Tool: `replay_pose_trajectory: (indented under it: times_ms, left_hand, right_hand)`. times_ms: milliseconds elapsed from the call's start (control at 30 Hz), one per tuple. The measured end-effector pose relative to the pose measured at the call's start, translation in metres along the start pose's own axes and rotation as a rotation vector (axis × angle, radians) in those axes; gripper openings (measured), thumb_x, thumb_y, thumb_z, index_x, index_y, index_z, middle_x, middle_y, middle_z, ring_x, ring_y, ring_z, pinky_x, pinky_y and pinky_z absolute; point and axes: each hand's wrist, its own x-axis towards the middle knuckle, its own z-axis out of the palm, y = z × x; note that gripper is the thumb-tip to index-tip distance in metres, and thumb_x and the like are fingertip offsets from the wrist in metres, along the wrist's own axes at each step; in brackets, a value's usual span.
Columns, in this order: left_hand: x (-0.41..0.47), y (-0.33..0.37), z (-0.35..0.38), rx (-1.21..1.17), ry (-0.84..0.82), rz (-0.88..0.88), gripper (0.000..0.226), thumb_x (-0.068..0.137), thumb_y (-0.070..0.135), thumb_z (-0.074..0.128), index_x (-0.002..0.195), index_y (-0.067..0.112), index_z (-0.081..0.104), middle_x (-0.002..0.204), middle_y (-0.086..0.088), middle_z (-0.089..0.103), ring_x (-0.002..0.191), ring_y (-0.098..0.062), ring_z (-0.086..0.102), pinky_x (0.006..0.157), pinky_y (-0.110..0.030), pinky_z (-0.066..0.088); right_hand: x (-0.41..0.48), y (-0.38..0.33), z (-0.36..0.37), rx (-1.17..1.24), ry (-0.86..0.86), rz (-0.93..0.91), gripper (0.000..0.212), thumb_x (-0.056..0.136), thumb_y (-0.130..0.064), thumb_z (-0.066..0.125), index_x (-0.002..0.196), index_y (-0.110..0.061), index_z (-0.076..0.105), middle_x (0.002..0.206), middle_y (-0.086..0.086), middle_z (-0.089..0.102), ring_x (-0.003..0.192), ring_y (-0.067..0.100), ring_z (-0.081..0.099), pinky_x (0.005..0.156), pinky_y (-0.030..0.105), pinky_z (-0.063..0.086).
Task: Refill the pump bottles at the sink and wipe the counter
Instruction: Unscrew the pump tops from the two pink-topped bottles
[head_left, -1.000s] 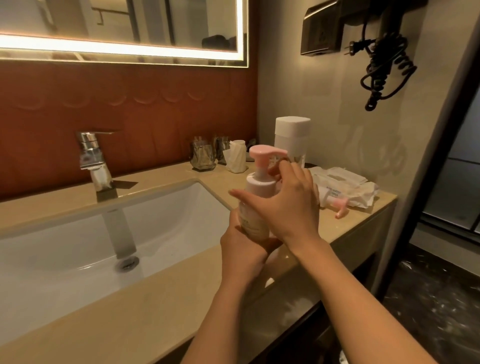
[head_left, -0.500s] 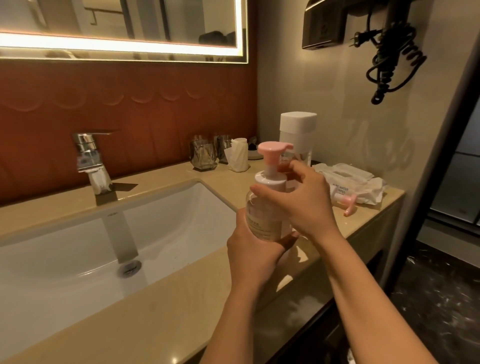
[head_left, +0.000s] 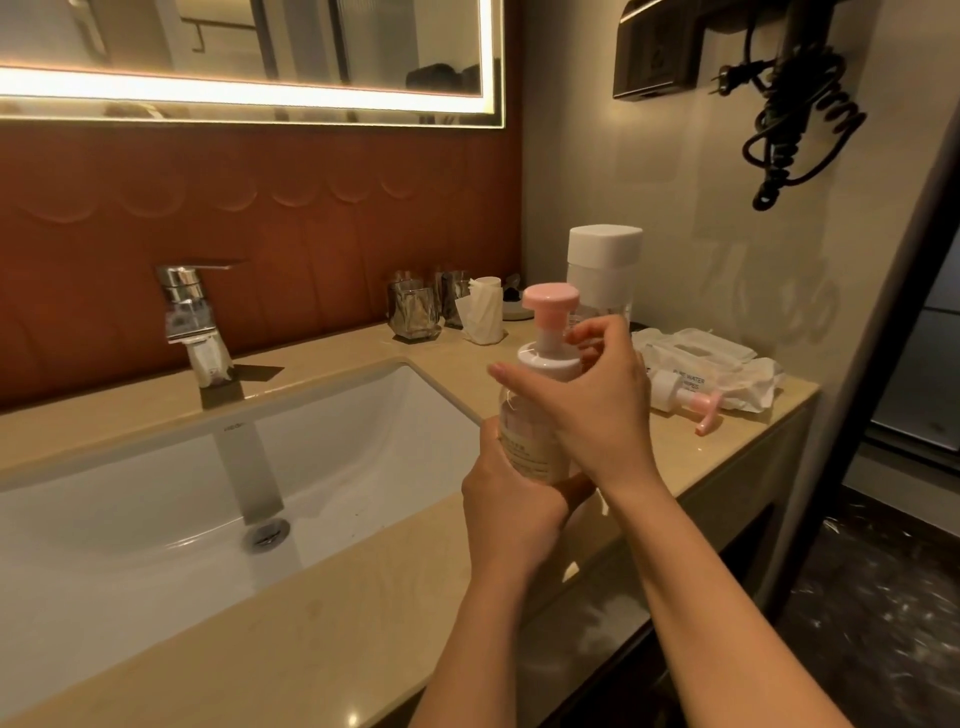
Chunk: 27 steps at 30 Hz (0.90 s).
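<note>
A person stands at a bathroom counter (head_left: 322, 639) and holds a pump bottle (head_left: 530, 431) with both hands. The bottle is upright, in front of the person, over the counter just to the right of the sink (head_left: 363, 457). It is see-through with a label, a white collar and a pink pump top (head_left: 550, 300).

The left hand (head_left: 511, 499) grips the bottom part of the bottle. Its fingers are curled round the back and its thumb side faces the sink. The hand hides the bottle's bottom, so I cannot tell if it touches the counter.

The right hand (head_left: 597, 410) is at the top of the bottle. Its fingers are bent and wrapped round the white collar, with one finger lying across the front and others up near the thin neck of the pump.

Another pump (head_left: 685, 397) with a pink spout lies flat on the counter to the right. It lies against a soft pack of wipes (head_left: 701, 358). A tall jar with a white lid (head_left: 602, 260) stands behind the bottle by the wall. Some shiny cups (head_left: 413, 312) stand at the back of the counter. A silver tap (head_left: 192, 327) stands behind the sink
</note>
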Motion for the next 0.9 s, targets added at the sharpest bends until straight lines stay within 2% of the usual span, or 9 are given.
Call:
replay_pose_trajectory:
  times_ms: [100, 267, 400, 500, 633, 700, 767, 833, 900]
  left_hand:
    - [0.000, -0.002, 0.001, -0.006, -0.002, 0.005, 0.065, 0.058, 0.036, 0.084, 0.108, 0.036, 0.042, 0.097, 0.014, 0.058, 0.085, -0.003, 0.058, 0.071, -0.021, 0.052]
    - [-0.001, -0.001, 0.001, 0.010, 0.006, 0.007, 0.064, 0.060, 0.033, 0.084, 0.106, 0.039, 0.040, 0.094, 0.016, 0.057, 0.084, -0.003, 0.057, 0.072, -0.021, 0.053]
    - [0.000, -0.001, 0.001, 0.011, 0.018, 0.012, 0.059, 0.064, 0.031, 0.082, 0.107, 0.036, 0.042, 0.092, 0.016, 0.057, 0.083, -0.005, 0.059, 0.073, -0.028, 0.056]
    - [-0.001, -0.001, 0.001, 0.000, 0.016, 0.010, 0.062, 0.062, 0.036, 0.082, 0.110, 0.035, 0.043, 0.097, 0.014, 0.059, 0.087, -0.007, 0.060, 0.075, -0.031, 0.057]
    - [-0.001, -0.001, 0.002, -0.015, 0.013, 0.001, 0.066, 0.060, 0.038, 0.083, 0.112, 0.034, 0.043, 0.099, 0.013, 0.059, 0.088, -0.008, 0.060, 0.074, -0.030, 0.057]
    - [-0.001, 0.000, 0.002, -0.025, 0.007, 0.006, 0.067, 0.060, 0.035, 0.085, 0.111, 0.035, 0.041, 0.100, 0.014, 0.057, 0.089, -0.006, 0.058, 0.074, -0.021, 0.053]
    - [-0.002, 0.001, 0.001, -0.024, 0.002, 0.021, 0.069, 0.059, 0.036, 0.085, 0.109, 0.039, 0.038, 0.097, 0.019, 0.054, 0.087, -0.002, 0.055, 0.070, -0.013, 0.046]
    - [-0.002, 0.001, 0.000, -0.017, 0.006, 0.033, 0.069, 0.058, 0.040, 0.084, 0.109, 0.041, 0.037, 0.097, 0.020, 0.054, 0.087, 0.001, 0.055, 0.069, -0.010, 0.043]
    - [-0.002, 0.000, 0.001, -0.007, 0.013, 0.038, 0.069, 0.057, 0.043, 0.084, 0.108, 0.041, 0.038, 0.100, 0.018, 0.056, 0.088, 0.000, 0.056, 0.070, -0.012, 0.045]
  right_hand:
    - [-0.002, 0.006, -0.005, 0.097, -0.058, -0.024, 0.054, 0.066, -0.042, 0.078, 0.110, -0.025, 0.051, 0.107, -0.014, 0.057, 0.095, 0.000, 0.056, 0.071, 0.010, 0.047]
    - [-0.003, 0.017, -0.009, 0.088, -0.194, -0.037, 0.066, 0.068, -0.068, 0.060, 0.123, -0.030, 0.055, 0.117, 0.000, 0.052, 0.107, 0.010, 0.052, 0.089, 0.032, 0.050]
    - [-0.006, 0.014, -0.004, -0.038, -0.160, -0.062, 0.076, 0.073, -0.068, 0.047, 0.140, -0.033, 0.036, 0.128, -0.004, 0.042, 0.117, 0.009, 0.034, 0.095, 0.029, 0.034]
    - [-0.005, 0.004, -0.001, -0.081, -0.016, -0.063, 0.081, 0.059, -0.075, 0.063, 0.125, -0.035, 0.038, 0.123, -0.008, 0.044, 0.118, 0.013, 0.036, 0.096, 0.036, 0.041]
    - [-0.004, -0.002, -0.002, -0.098, 0.111, -0.064, 0.061, 0.060, -0.061, 0.074, 0.103, -0.030, 0.045, 0.106, -0.010, 0.052, 0.106, 0.015, 0.049, 0.091, 0.038, 0.048]
    - [-0.004, 0.002, -0.005, -0.022, 0.068, -0.075, 0.054, 0.063, -0.060, 0.072, 0.102, -0.029, 0.052, 0.108, -0.007, 0.058, 0.104, 0.016, 0.054, 0.087, 0.039, 0.051]
    - [-0.003, 0.006, -0.010, 0.060, -0.023, -0.069, 0.051, 0.065, -0.062, 0.065, 0.106, -0.031, 0.056, 0.112, -0.004, 0.061, 0.104, 0.014, 0.057, 0.084, 0.032, 0.053]
    - [-0.002, 0.008, -0.017, 0.118, -0.139, -0.071, 0.044, 0.071, -0.058, 0.057, 0.109, -0.038, 0.055, 0.118, -0.005, 0.059, 0.110, 0.010, 0.054, 0.083, 0.022, 0.048]
    - [0.000, 0.009, -0.022, 0.169, -0.245, -0.074, 0.037, 0.081, -0.051, 0.050, 0.116, -0.039, 0.052, 0.124, -0.004, 0.056, 0.118, 0.010, 0.049, 0.089, 0.021, 0.044]
